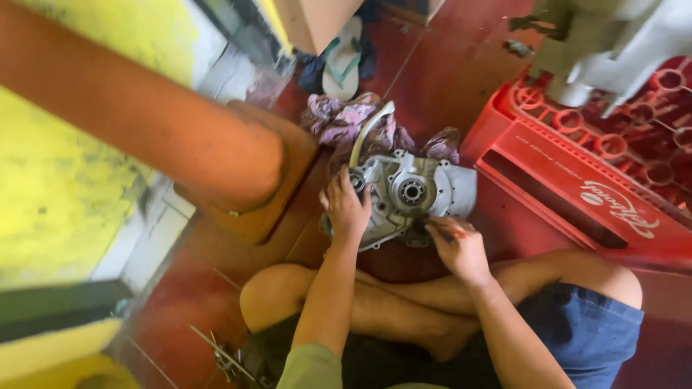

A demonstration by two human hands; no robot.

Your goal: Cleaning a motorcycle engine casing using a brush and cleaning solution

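Observation:
A grey metal engine casing (422, 189) with a round bearing in its middle lies on the red floor in front of my crossed legs. My left hand (346, 209) rests on the casing's left side, fingers curled over its edge. My right hand (458, 250) is at the casing's lower right edge, closed on a small tool with an orange handle (458, 234). The tool's tip is hidden under the hand. A white curved tube (366, 131) rises from behind the casing.
Crumpled rags (344, 119) lie behind the casing. A red plastic crate (577, 169) stands to the right with a pale metal part (602, 43) on it. A wooden block (277, 184) and a blurred orange shape (144, 122) sit left. A sandal (344, 61) lies beyond. Metal tools (223, 356) lie by my left knee.

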